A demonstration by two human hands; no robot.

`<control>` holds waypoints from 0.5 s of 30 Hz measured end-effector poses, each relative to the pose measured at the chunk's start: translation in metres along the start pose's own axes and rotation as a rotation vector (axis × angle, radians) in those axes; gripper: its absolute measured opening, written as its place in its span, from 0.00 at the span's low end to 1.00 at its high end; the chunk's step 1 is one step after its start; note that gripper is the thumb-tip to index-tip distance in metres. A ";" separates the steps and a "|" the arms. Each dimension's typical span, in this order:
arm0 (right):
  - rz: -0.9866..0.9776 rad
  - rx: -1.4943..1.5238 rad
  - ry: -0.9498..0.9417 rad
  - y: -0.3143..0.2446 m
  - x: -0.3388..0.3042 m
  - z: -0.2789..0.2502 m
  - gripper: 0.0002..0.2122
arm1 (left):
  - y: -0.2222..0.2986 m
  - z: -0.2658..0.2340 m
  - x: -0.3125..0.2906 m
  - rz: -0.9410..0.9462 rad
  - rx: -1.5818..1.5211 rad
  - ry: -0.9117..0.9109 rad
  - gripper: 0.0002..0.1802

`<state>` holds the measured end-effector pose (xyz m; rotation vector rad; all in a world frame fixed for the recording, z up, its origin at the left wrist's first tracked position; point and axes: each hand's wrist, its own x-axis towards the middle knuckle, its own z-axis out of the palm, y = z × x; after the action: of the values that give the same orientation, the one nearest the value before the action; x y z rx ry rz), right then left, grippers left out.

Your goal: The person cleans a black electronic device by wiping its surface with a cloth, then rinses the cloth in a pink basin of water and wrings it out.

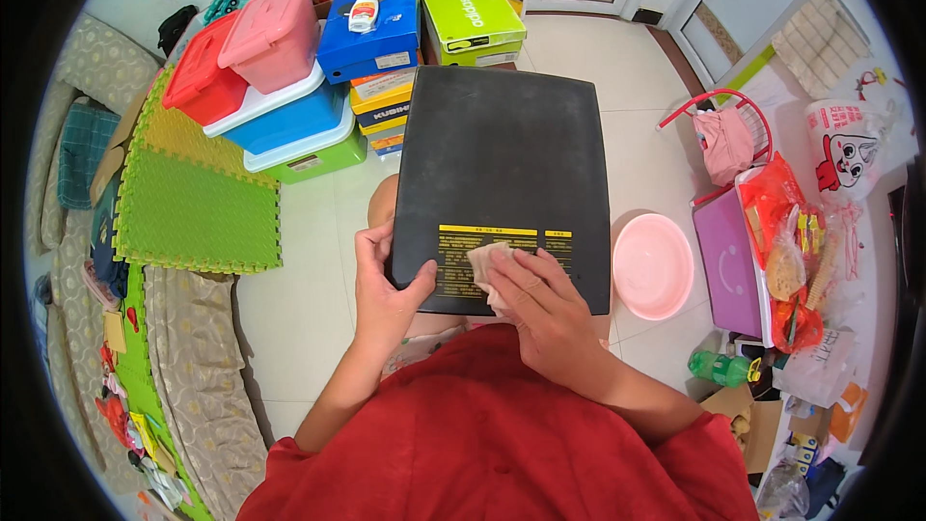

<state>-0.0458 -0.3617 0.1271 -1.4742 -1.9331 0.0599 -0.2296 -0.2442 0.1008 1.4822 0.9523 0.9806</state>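
A broad black flat panel (502, 164) fills the middle of the frame, resting on the person's lap and reaching up toward the stacked boxes. It carries a yellow-and-black label near its lower edge. To the left, in the middle-left of the frame, lie green foam floor mats (193, 212), with a patterned sofa edge (193, 367) curving down the lower left. In the upper left stand stacked plastic storage bins (280, 96) in red, pink, blue and green, and beside them, top centre, a pile of shoe boxes (424, 29), blue and lime green uppermost. At the right of the frame, a pink round basin (653, 265) sits on the pale tiled floor just beside the panel's right edge, and further right a purple tray (725, 270) holds bags of snacks.

The left hand (381, 294) grips the panel's lower left corner, fingers curled round the edge and thumb pressed onto the top face. The right hand (540, 314) lies flat on the lower part of the panel, fingers together, pressing a small pale cloth (485, 265) against the label. The cloth is crumpled, partly hidden under the fingertips, touching the panel just left of its centre line.
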 end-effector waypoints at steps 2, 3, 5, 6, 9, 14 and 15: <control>0.129 -0.082 0.073 0.000 0.001 -0.001 0.21 | 0.002 -0.001 0.003 -0.032 -0.019 -0.020 0.29; 0.130 -0.083 0.072 0.001 0.003 -0.001 0.21 | 0.002 -0.002 0.005 -0.016 -0.009 -0.036 0.29; 0.203 -0.147 0.111 0.003 0.007 0.000 0.20 | 0.003 -0.002 0.007 -0.002 0.002 -0.052 0.29; 0.211 -0.119 0.102 0.002 0.009 0.001 0.19 | 0.003 -0.002 0.008 -0.008 -0.004 -0.049 0.28; 0.201 -0.128 0.085 0.004 0.021 0.007 0.19 | 0.000 0.000 0.006 -0.012 0.005 -0.038 0.28; 0.142 -0.073 0.049 0.000 0.049 0.029 0.22 | 0.003 0.004 -0.002 -0.079 0.000 -0.044 0.26; 0.118 -0.055 0.023 -0.001 0.051 0.031 0.22 | 0.004 0.002 -0.001 -0.080 -0.002 -0.045 0.26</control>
<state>-0.0692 -0.3068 0.1292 -1.6176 -1.8417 0.0427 -0.2279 -0.2460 0.1045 1.4479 0.9709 0.8869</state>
